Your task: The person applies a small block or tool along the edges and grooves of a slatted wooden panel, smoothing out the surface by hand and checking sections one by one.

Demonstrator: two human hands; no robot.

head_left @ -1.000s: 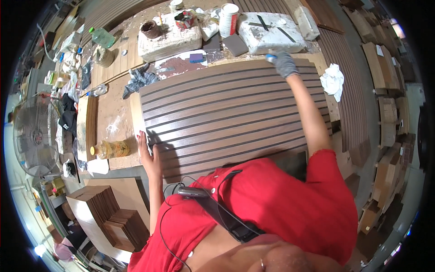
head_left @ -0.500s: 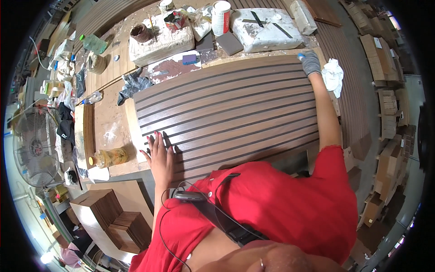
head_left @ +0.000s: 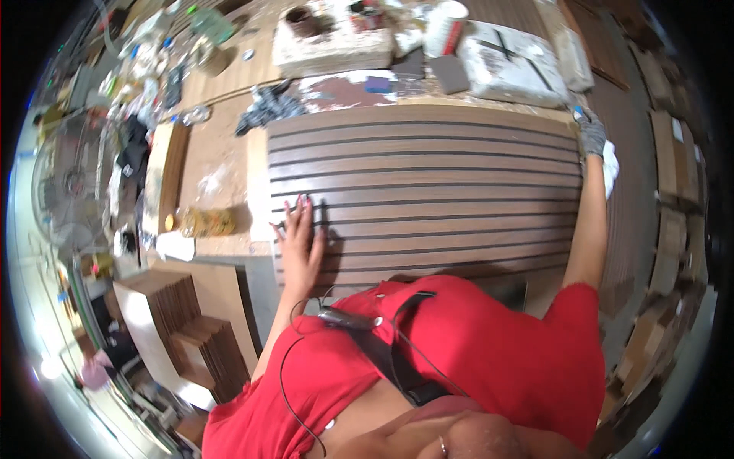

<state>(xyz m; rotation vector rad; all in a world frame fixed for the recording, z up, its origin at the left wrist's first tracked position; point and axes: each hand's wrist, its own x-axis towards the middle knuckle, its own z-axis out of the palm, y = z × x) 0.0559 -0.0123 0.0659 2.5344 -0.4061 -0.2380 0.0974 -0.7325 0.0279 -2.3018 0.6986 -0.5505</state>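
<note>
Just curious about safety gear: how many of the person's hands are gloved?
1: the right hand wears a grey glove at the slatted panel's far right corner; the left hand lies bare and flat on its left edge.

A woodworking workshop: a large slatted wooden panel [head_left: 428, 191] lies on a cluttered worktop [head_left: 214, 161] among paint-smeared blocks [head_left: 332, 46], a can [head_left: 446, 27] and rags [head_left: 267, 111], with stacks of cut wooden boards [head_left: 191, 336] beside it and a fan [head_left: 65, 183].
</note>
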